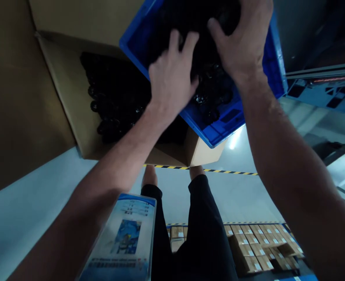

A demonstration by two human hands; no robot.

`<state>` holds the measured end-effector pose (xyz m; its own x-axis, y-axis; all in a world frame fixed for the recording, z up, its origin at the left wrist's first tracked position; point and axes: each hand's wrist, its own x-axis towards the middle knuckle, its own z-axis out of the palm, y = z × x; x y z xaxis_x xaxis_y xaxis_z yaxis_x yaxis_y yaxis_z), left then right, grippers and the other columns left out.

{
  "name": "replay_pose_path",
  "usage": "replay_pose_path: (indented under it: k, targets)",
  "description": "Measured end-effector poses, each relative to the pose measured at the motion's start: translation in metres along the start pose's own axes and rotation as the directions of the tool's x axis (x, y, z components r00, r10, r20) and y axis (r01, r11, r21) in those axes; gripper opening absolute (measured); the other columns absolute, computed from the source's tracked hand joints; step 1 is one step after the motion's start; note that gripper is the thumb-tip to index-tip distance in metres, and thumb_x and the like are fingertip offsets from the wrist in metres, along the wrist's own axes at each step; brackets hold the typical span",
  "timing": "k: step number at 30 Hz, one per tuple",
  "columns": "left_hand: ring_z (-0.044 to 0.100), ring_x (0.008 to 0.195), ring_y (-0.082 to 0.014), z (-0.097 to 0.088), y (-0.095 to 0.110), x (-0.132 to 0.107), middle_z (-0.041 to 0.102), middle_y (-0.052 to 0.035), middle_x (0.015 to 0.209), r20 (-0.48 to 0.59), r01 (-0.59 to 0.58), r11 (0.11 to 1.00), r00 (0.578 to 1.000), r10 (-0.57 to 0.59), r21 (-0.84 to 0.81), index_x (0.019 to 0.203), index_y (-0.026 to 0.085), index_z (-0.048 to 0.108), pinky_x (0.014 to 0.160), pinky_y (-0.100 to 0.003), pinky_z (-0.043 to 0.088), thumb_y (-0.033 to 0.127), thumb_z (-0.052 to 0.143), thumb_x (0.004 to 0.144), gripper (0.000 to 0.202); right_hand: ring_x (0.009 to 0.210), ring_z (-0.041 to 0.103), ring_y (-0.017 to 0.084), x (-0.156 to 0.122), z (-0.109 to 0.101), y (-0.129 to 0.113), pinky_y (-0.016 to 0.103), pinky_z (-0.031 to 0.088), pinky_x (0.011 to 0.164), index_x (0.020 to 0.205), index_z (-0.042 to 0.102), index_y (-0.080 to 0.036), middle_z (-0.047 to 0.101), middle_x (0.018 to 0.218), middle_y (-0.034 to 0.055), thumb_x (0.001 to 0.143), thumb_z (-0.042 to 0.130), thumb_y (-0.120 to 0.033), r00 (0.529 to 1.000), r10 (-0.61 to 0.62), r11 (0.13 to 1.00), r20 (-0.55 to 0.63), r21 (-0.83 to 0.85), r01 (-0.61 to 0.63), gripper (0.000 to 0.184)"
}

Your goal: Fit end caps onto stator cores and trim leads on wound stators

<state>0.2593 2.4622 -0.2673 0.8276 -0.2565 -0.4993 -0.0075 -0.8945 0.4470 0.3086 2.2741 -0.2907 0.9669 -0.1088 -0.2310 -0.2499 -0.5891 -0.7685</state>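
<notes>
A blue plastic crate (227, 134) is tilted over an open cardboard box (59, 82). Dark, shiny parts (210, 95) lie inside the crate, too dim to tell their kind. My left hand (172, 74) is over the crate's near-left rim, its fingers apart among or just above these parts. Deeper in the crate, on the right, is my right hand (244, 43), thumb spread away from the palm; its other fingers are partly cut off by the top edge. Neither hand visibly grips a part. Similar black pieces (110, 101) fill much of the cardboard box.
An ID badge (125, 238) hangs in front of my dark trousers. Yellow-black tape (230, 172) crosses the pale floor (219, 195). Several stacked cartons (257, 249) stand at the lower right. Dim metal racking or equipment (324, 84) is at the right.
</notes>
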Motion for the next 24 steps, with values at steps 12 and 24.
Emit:
replay_pose_path:
  k: [12,24]
  targets:
    - [0.039,0.177,-0.0473,-0.009,-0.093,-0.019,0.058,-0.0026,0.182,-0.040,-0.258,0.966,0.965,0.258,0.008,0.162,0.045,0.073,0.156,-0.075,0.024,0.073,0.067,0.110,0.059,0.156,0.063,0.026,-0.015,-0.006,0.073,0.043,0.066,0.125,0.165,0.060,-0.031,0.072,0.170,0.0064,0.105,0.076,-0.008,0.948,-0.314,0.903,-0.061,-0.326,0.278,0.067]
    - [0.060,0.155,-0.0569,0.162,-0.283,-0.200,0.067,-0.0167,0.149,0.044,0.443,0.878,0.896,-0.443,-0.182,0.148,0.026,0.070,0.132,-0.082,0.052,0.092,0.076,0.085,0.091,0.124,0.085,0.032,-0.257,0.095,0.031,0.055,0.073,0.118,0.126,0.092,-0.040,0.088,0.130,0.0035,0.097,0.098,-0.062,0.929,0.187,0.895,0.320,0.335,-0.296,0.038]
